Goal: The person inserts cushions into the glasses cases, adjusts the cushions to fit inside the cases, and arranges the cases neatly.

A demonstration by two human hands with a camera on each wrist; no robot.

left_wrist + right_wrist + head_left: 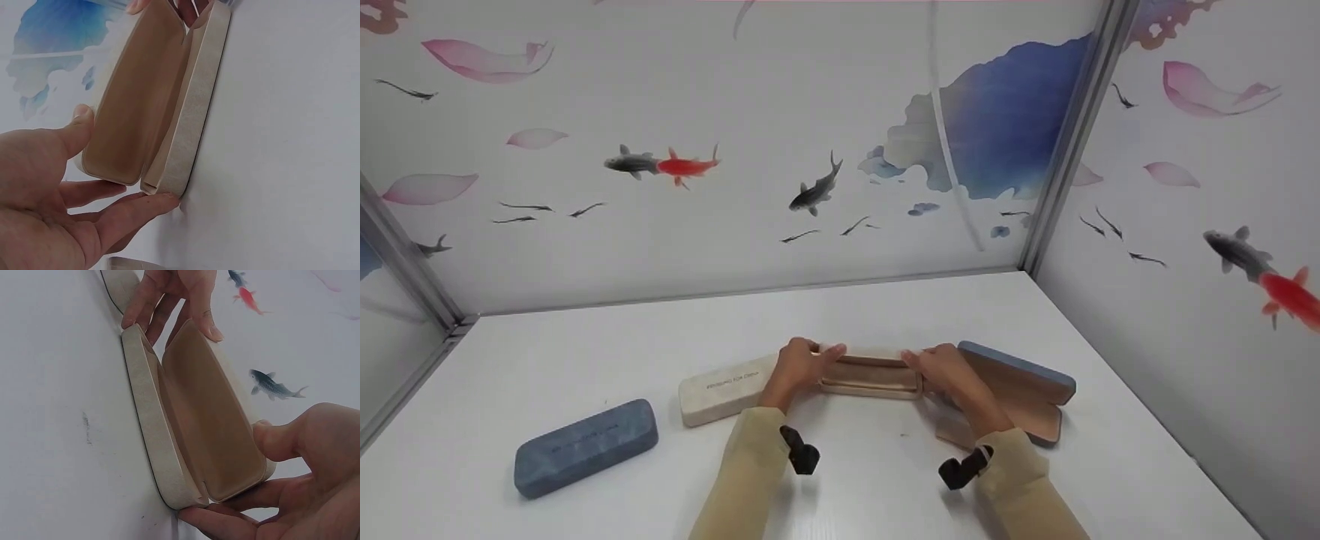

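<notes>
Between both hands is a beige glasses case [871,391] with its lid raised, showing a tan lining. The left hand [797,369] grips its left end: in the left wrist view the thumb lies on the lid [140,95] and fingers are under and against the base [197,112]. At the other end the right hand [952,371] holds it likewise, thumb on the lid rim and fingers at the base corner, as the right wrist view shows. The inside of the case [208,422] appears to hold nothing in the parts visible.
A closed beige case [724,391] lies just left of the left hand. Farther left rests a closed blue case [585,448]. Beside the right hand an opened blue case [1020,375] with tan lining partly hides behind the forearm. Printed walls [735,247] enclose the white table [870,495].
</notes>
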